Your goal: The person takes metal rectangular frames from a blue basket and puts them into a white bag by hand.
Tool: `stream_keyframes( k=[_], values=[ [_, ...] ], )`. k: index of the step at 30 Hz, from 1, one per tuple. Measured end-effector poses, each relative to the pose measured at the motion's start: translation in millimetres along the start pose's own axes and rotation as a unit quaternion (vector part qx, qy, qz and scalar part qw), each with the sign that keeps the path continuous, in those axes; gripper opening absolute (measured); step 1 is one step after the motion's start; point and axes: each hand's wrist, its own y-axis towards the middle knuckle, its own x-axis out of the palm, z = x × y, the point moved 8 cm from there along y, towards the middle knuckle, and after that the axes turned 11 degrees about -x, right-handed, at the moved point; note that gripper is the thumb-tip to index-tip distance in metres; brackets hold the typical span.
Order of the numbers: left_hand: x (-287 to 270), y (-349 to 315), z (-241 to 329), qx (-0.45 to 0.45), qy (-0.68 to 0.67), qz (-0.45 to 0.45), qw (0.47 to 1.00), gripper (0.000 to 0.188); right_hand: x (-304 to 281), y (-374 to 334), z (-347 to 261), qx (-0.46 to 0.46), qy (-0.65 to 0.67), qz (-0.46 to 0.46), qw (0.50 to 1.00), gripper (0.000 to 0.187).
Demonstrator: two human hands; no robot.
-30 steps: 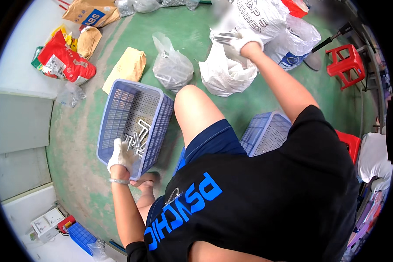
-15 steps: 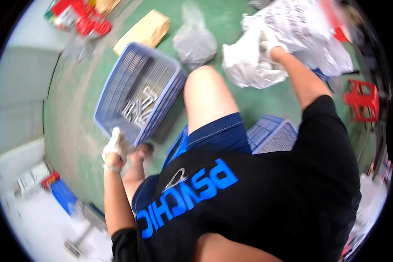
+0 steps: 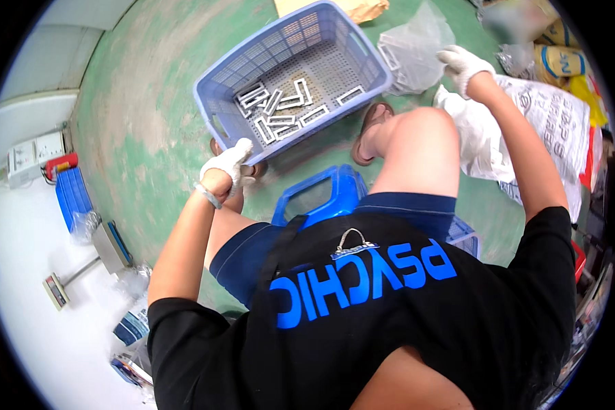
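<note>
My left hand (image 3: pixel 227 166), in a white glove, is at the near left corner of a blue plastic basket (image 3: pixel 220 76). Its thumb lies over the rim and its other fingers curl below, closed on that corner. Several silver-white rectangular frames (image 3: pixel 273 102) lie loose on the basket floor, mostly toward its near left side. My right hand (image 3: pixel 466 70), also gloved, is raised with fingers stretched out and nothing in them. Below it lies a crumpled white plastic bag (image 3: pixel 482 140); a translucent grey plastic bag (image 3: pixel 417 58) is just left of its fingertips.
A blue stool (image 3: pixel 321 195) stands between my legs. A second blue basket (image 3: pixel 463 236) is beside my right thigh. White woven sacks (image 3: pixel 550 113) lie at the right, with yellow bags (image 3: pixel 560 61) behind. Brown paper (image 3: pixel 362 9) lies beyond the basket. A scale (image 3: pixel 109 247) stands at the left.
My right hand has come off the white plastic bag and opened. My left hand remains at the basket corner. The view has turned, so the basket appears further right and angled differently.
</note>
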Motion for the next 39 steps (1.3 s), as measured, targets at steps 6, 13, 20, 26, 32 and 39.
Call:
stream_keyframes(
  k=[6,13,20,26,32,39],
  values=[
    [-13.7,38.5,2.4,0.014,-0.057,-0.065,0.996,0.047,111.8,142.0,-163.7,-0.131,-0.1,-0.199,0.966,0.035],
    [-13.4,61.8,25.9,0.172,0.261,-0.068,0.948,0.042,285.3,261.8,-219.2,-0.072,-0.092,-0.355,0.928,0.038],
    [-78.0,3.0,96.7,0.526,0.247,0.11,0.806,0.018,408.3,322.9,-235.9,-0.014,-0.066,-0.362,0.93,0.095],
    [-110.3,23.9,96.8,0.384,0.162,0.033,0.908,0.026,449.9,366.3,-252.3,-0.033,-0.094,-0.294,0.95,0.108],
    [-123.6,32.8,95.9,0.318,0.074,-0.017,0.945,0.022,475.0,368.9,-250.4,0.005,-0.139,-0.346,0.928,0.088],
    [-120.0,40.2,81.5,0.255,0.037,-0.069,0.964,0.031,479.4,366.5,-265.6,-0.136,-0.207,-0.24,0.939,0.071]
  ],
)
